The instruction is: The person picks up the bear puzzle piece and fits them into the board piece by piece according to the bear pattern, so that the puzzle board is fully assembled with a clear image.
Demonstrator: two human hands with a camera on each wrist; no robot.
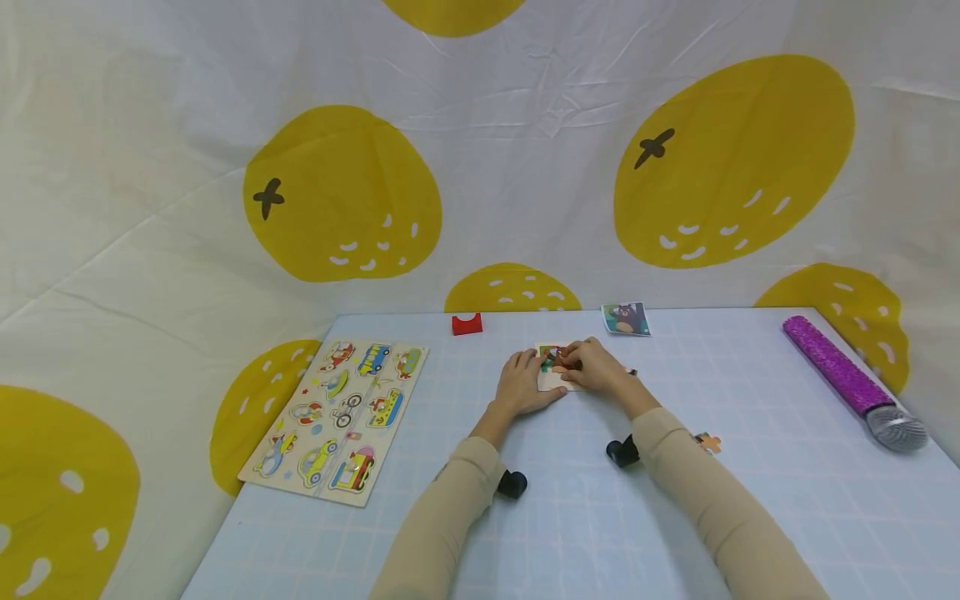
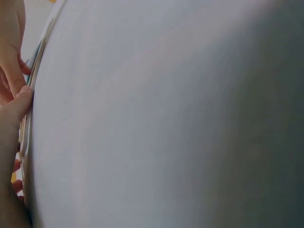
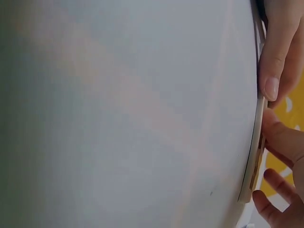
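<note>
A small pale puzzle board (image 1: 550, 381) with a colourful picture lies on the table between the hands in the head view. My left hand (image 1: 522, 383) rests along its left side, fingers spread and thumb reaching along the near edge. Over the picture, the curled fingers of my right hand (image 1: 598, 367) pinch what looks like a brown puzzle piece (image 1: 572, 364), mostly hidden under them. Both wrist views show the board only edge-on, with the hands close together. An orange puzzle piece (image 1: 708, 442) lies beside the right forearm.
A wooden vehicle puzzle board (image 1: 315, 437) lies at left. At the back are a small red notched block (image 1: 467, 325) and a bear picture card (image 1: 627, 320). A microphone with a glittery purple handle (image 1: 836, 362) lies at right. Black devices (image 1: 512, 484) sit by the wrists.
</note>
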